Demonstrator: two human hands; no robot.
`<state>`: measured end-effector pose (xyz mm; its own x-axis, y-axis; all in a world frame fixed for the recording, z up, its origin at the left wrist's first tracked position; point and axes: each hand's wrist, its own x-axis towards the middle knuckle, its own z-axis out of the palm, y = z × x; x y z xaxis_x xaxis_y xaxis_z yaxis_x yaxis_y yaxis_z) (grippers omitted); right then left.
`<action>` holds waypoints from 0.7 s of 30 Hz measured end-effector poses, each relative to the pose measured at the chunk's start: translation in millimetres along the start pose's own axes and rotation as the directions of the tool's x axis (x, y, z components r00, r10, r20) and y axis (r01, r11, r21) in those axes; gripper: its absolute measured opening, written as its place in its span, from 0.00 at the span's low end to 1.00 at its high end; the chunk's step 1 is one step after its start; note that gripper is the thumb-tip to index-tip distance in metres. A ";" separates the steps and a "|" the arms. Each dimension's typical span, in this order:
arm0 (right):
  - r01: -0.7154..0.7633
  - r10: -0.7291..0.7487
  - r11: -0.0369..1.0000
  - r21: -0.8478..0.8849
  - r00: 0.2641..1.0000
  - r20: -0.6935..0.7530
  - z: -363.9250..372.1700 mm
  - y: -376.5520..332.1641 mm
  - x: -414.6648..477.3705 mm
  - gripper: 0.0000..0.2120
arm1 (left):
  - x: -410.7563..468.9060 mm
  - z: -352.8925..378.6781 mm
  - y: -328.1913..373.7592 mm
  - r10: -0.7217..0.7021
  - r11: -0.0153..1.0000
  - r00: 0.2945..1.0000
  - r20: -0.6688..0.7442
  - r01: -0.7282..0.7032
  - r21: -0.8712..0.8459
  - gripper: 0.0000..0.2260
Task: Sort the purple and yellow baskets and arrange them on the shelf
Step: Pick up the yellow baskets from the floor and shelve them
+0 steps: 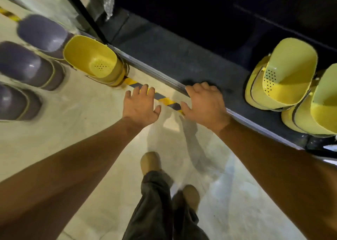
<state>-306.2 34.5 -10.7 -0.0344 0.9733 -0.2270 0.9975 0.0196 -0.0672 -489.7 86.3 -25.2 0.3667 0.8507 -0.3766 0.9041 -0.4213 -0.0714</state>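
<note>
Far left, three stacks of purple baskets [25, 66] stand mouth-down on the floor [82, 130]. Next to them, the yellow stack [91, 60] sits mouth-up, tight against the shelf post [87, 17].

Risks, as a judgement:
- The nested yellow stack may come up w/ extra baskets stuck inside, or catch the post as it's lifted and tip.
- The purple domes look smooth, so a one-hand grab could slip.
- The feet [151, 162] are mid-floor, so a step to the left could kick a stack.

Mid-frame, the left hand [140, 104] is empty w/ fingers spread wide, over the striped tape [164, 99]. The yellow stack is up and to its left, near but not touching. The purple stacks are well apart from it, further left.

The right hand [204, 101] is also empty, fingers loosely apart and slightly bent, over the front lip of the shelf [155, 71]. Can't tell if it touches the lip.

Far right, two groups of yellow baskets [284, 75] lie tilted on the shelf deck, leaning on each other. They're clear of the right fingertips, w/ bare deck between. The lean looks loose, so a nudge while adding more could slide them off the front edge.
</note>
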 end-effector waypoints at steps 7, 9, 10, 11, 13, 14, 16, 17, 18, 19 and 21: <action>0.219 -0.220 0.976 -0.013 0.975 -0.024 -38.7 -142.4 100.4 0.25 | -10.9 -11.1 -161.3 -0.278 0.955 0.961 0.008 0.277 -0.107 0.27; 0.248 -0.249 0.969 -0.014 0.967 -0.057 -39.2 -179.2 130.3 0.25 | -3.8 -4.3 -206.8 -0.308 0.944 0.952 0.008 0.306 -0.126 0.27; 0.259 -0.259 0.966 -0.013 0.965 -0.037 -37.9 -195.8 146.2 0.25 | 2.2 -0.1 -229.5 -0.314 0.940 0.949 0.015 0.313 -0.134 0.27; 0.260 -0.260 0.965 -0.017 0.966 -0.007 -36.3 -212.5 163.7 0.23 | 9.9 4.2 -252.3 -0.318 0.937 0.948 0.023 0.318 -0.146 0.27; 0.244 -0.243 0.970 -0.021 0.969 0.029 -26.8 -241.8 200.6 0.22 | 29.0 12.6 -293.9 -0.332 0.924 0.942 0.043 0.334 -0.185 0.28; 0.229 -0.228 0.974 -0.001 0.973 0.018 -23.0 -257.5 217.7 0.21 | 39.9 15.9 -312.4 -0.333 0.919 0.941 0.058 0.337 -0.205 0.28; 0.182 -0.182 0.983 0.036 0.983 -0.021 -8.4 -286.8 247.1 0.19 | 60.1 24.0 -343.6 -0.317 0.916 0.944 0.086 0.329 -0.231 0.28; 0.148 -0.147 0.988 0.050 0.989 -0.024 -1.7 -298.6 261.3 0.18 | 69.5 29.2 -356.6 -0.312 0.914 0.945 0.094 0.326 -0.242 0.28; 0.106 -0.107 0.993 0.046 0.994 0.015 3.2 -309.9 274.5 0.19 | 78.6 34.8 -368.6 -0.313 0.908 0.944 0.104 0.329 -0.261 0.28; 0.074 -0.076 0.997 0.031 0.995 0.057 8.7 -318.8 285.6 0.20 | 87.4 40.9 -379.1 -0.319 0.895 0.940 0.120 0.340 -0.290 0.28; 0.029 -0.030 0.999 0.022 0.998 0.053 20.3 -330.1 306.2 0.21 | 102.3 54.0 -395.1 -0.343 0.846 0.924 0.169 0.382 -0.372 0.27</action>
<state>-647.2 321.4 -77.7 -0.0671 0.9589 -0.2756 0.9946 0.0423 -0.0950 -821.2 322.9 -85.4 -0.0083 0.8773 -0.4798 0.9865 0.0857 0.1396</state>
